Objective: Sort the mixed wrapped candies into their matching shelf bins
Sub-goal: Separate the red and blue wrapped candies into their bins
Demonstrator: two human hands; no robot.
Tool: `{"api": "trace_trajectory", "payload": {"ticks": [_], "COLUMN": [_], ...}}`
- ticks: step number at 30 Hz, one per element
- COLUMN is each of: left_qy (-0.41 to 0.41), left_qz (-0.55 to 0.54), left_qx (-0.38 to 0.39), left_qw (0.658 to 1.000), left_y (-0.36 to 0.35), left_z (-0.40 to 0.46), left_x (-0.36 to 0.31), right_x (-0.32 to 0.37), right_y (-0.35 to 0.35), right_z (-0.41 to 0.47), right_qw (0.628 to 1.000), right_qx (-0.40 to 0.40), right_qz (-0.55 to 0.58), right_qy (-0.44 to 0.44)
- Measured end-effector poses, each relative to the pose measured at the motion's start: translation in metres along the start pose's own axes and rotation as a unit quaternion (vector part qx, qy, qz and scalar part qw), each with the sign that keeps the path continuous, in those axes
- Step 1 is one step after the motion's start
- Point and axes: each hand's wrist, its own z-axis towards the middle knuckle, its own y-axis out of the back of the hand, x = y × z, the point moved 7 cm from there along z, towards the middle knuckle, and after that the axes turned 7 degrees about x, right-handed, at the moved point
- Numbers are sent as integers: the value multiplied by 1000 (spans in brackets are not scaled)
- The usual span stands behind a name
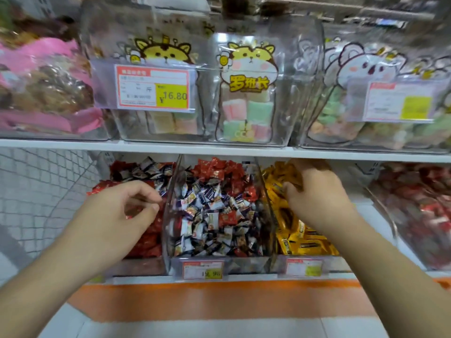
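My right hand (314, 191), at 3 o'clock, curls into the yellow-wrapped candies (300, 235), apparently pinching some. My left hand (127, 211) hovers loosely curled, empty, over the red candies (146, 240). Mixed candies (214, 215) fill the middle bin (168, 235): light, crinkly, slippery; best pinched across the body.
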Motion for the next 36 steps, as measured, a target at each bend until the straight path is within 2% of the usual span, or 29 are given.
{"api": "trace_trajectory", "payload": {"ticks": [4,6,9,12,16,25,36], "left_qy": [38,42,32,7,18,61,57], "left_qz": [96,135,163,222,232,173,173], "left_qx": [-14,8,108,223,263,251,104], "left_qw": [995,990,980,949,936,950,978], "left_y": [21,21,-1,-28,-45,-49,13], "left_z": [8,10,8,10,22,34,30], "left_x": [25,37,49,61,72,95,97], "right_x": [44,74,113,138,162,174,175], "right_y": [-18,-30,-51,-74,-92,-113,-114], "right_z": [-17,-29,-48,-62,-65,-56,-54], "right_qw": [994,983,955,935,919,916,922], "right_qx": [39,60,98,136,134,160,158], "right_qz": [57,68,90,92,103,122,114], "right_qy": [84,163,263,313,357,346,336]}}
